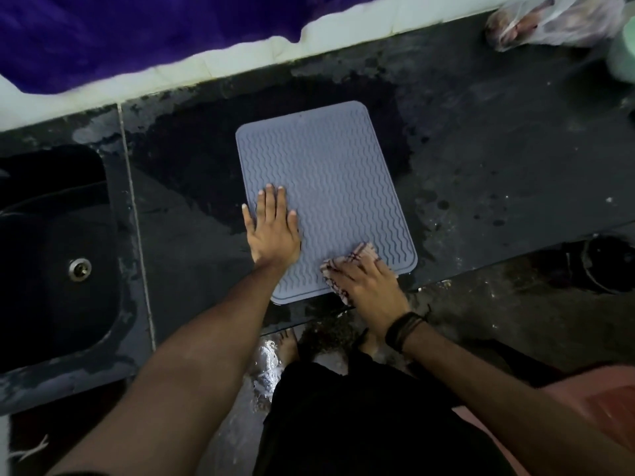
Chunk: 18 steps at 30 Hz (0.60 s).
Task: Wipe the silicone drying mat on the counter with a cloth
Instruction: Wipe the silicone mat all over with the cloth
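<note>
A grey-blue silicone drying mat [330, 180] with wavy ridges lies flat on the dark wet counter [498, 173]. My left hand [273, 231] rests flat on the mat's near left part, fingers spread, holding nothing. My right hand [367, 286] presses a pale checked cloth [360, 253] onto the mat's near right corner, close to the counter's front edge. Much of the cloth is hidden under the hand.
A black sink [51, 255] with a metal drain [79, 268] sits to the left. A white tiled wall edge [240, 63] and purple fabric [137, 32] run along the back. A plastic bag [549, 22] and pale green container [623, 60] stand at the far right. The floor below is wet.
</note>
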Each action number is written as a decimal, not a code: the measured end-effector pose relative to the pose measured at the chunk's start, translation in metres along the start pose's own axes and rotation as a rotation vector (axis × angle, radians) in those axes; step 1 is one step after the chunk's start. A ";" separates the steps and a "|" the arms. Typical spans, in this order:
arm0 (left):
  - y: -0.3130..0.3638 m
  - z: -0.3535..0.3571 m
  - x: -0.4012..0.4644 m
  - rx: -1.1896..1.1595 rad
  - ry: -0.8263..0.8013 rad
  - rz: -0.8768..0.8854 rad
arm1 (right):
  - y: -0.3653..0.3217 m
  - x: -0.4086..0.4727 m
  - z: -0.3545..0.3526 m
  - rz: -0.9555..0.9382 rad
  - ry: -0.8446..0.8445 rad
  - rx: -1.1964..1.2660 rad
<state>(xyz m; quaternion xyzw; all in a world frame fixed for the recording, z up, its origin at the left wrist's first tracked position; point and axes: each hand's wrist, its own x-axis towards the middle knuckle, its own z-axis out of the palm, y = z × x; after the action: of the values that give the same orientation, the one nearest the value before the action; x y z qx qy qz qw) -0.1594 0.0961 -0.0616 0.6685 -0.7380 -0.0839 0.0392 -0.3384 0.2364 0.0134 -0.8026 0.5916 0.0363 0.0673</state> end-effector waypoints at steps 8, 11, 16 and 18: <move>0.025 0.009 -0.011 -0.069 -0.007 -0.086 | 0.009 0.064 -0.011 -0.019 -0.094 0.047; 0.027 0.010 -0.010 -0.072 0.007 -0.096 | 0.024 0.034 0.003 -0.069 -0.094 0.004; 0.026 0.010 -0.009 -0.054 0.010 -0.092 | 0.054 -0.025 0.003 -0.138 -0.022 -0.001; 0.027 0.008 -0.010 -0.053 0.004 -0.082 | 0.062 -0.033 -0.005 -0.156 -0.033 0.018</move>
<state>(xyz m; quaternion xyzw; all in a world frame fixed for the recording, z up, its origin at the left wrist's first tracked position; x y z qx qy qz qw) -0.1861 0.1090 -0.0644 0.6970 -0.7075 -0.1034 0.0549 -0.4075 0.2487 0.0188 -0.8450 0.5262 0.0388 0.0869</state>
